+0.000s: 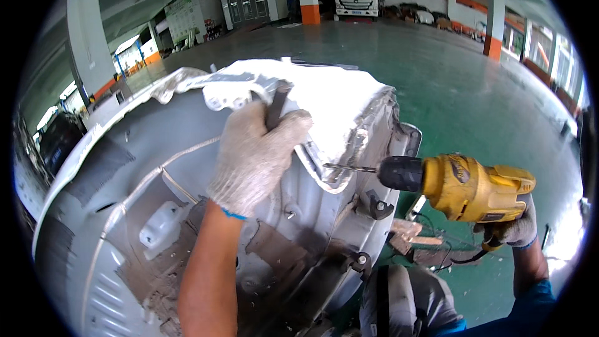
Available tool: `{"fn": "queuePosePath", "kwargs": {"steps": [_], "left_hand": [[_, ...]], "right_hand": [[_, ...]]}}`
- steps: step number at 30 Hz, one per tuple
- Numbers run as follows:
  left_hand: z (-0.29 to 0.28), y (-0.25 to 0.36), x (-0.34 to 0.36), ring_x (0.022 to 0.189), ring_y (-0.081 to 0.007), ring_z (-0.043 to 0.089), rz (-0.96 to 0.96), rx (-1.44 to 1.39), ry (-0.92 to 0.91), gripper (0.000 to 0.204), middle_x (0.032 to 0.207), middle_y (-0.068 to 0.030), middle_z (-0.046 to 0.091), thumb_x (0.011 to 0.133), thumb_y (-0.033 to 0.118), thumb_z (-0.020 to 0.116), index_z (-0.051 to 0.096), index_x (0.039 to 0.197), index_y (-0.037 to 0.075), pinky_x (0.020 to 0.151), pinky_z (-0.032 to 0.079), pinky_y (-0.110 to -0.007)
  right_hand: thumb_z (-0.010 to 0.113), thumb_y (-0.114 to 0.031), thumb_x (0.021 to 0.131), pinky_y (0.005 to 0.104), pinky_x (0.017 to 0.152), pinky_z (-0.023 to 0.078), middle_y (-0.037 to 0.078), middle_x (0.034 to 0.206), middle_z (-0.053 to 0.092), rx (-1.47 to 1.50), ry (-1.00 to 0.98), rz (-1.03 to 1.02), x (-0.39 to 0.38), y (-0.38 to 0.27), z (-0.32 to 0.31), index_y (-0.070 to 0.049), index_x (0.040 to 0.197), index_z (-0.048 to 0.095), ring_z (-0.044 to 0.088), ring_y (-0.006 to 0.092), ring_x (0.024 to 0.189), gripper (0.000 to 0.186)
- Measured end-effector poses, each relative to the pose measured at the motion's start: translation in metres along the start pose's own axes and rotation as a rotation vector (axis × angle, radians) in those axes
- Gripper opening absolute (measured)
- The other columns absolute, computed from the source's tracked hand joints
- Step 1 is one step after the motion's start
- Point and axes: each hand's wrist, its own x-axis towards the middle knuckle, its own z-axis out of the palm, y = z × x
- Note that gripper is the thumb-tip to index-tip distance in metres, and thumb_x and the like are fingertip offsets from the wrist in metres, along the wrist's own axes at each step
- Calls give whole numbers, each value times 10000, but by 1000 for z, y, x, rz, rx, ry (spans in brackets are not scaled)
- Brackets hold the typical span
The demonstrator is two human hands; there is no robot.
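Left hand (256, 153) clamped on a dark tool (277, 105) atop the panel (125, 162), right hand (515, 229) wrapped on the drill (462, 187), bit (349, 167) at the panel's torn edge, where it could skid toward those gloved fingers.

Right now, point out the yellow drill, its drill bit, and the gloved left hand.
yellow drill (477, 188), head view, on the yellow body.
drill bit (350, 167), head view, mid-shaft of the bit.
left hand (253, 157), head view, back of the glove.
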Motion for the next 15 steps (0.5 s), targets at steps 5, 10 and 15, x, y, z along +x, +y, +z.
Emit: {"fn": "queuePosePath", "kwargs": {"steps": [5,10,15], "left_hand": [[10,21,-8,521,-91,535,-71,-106,68,290,628,-9,574,897,262,740,703,922,-24,478,402,-267],[13,26,-15,513,-85,532,-146,22,127,272,630,-23,587,907,231,731,706,984,-30,466,388,-241],[14,32,-17,486,-90,524,-174,53,158,324,649,-23,603,893,266,736,701,1020,-30,437,368,-237]], "right_hand": [[1041,-349,506,430,1080,486,155,1341,649,-117,-43,-32,1,-7,-9,50,1438,486,633,257,1231,1155],[1005,-248,586,382,1029,520,125,1201,729,-18,-194,-63,20,16,-22,24,1311,623,698,201,1095,864],[993,-224,615,357,972,549,102,1125,754,-40,-249,-75,25,24,-36,12,1250,661,716,175,1011,754]]}}
